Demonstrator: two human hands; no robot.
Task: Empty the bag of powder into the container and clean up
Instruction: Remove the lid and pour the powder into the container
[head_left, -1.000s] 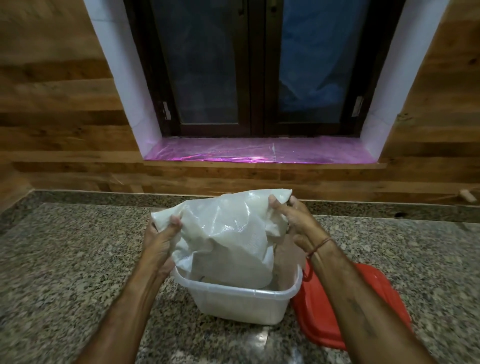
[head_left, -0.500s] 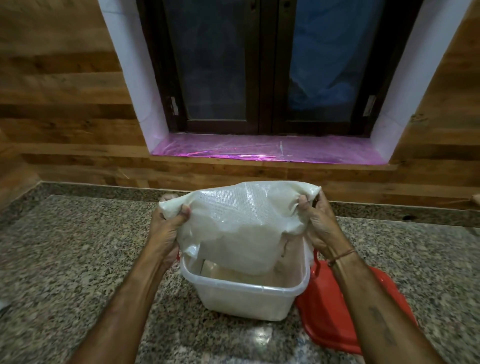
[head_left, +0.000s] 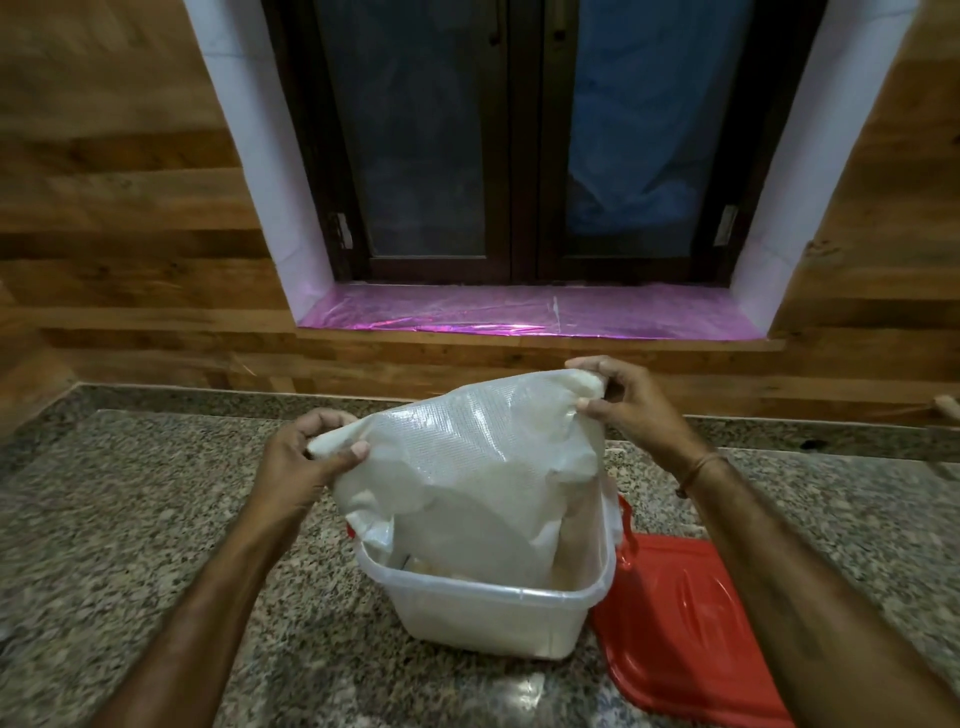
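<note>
A translucent white plastic bag of powder hangs upside down with its lower end inside the clear plastic container on the granite counter. My left hand pinches the bag's upper left corner. My right hand pinches the upper right corner, held higher than the left. Pale powder shows through the container's wall and at the bag's mouth. The bag hides most of the container's inside.
The red lid lies flat on the counter, touching the container's right side. A wood-panelled wall and a window with a pink-lined sill stand behind the counter.
Both hands have lifted the bag higher above the container, the right corner rising above the left. More of the bag has slid out of the container.
</note>
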